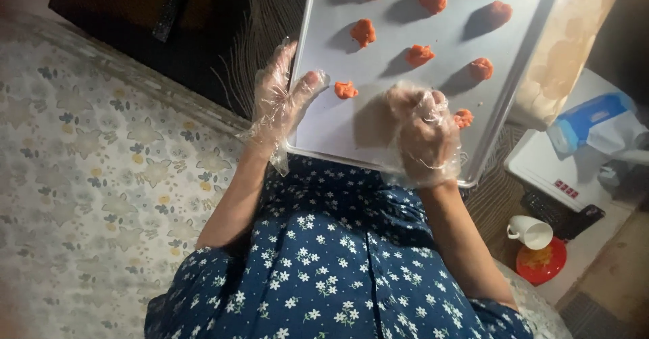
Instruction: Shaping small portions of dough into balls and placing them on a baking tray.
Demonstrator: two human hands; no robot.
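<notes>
Behind right hand [424, 136], orange lump [464, 117] half hidden

This looks like a home, probably a living room or a sitting area where somebody prepares food on the floor. A soft floor covering [101, 177] with a pale flower pattern lies on the left, as in a private house. A metal baking tray [318, 129] with small orange lumps of dough [419, 55] rests over the lap of a person in a dark blue flowered dress [338, 264], and both hands wear thin plastic gloves [422, 136], which belongs to home cooking. On the right stand a white cup [531, 231] and a red plate [544, 261], ordinary household things, beside a white box [561, 170]
</notes>
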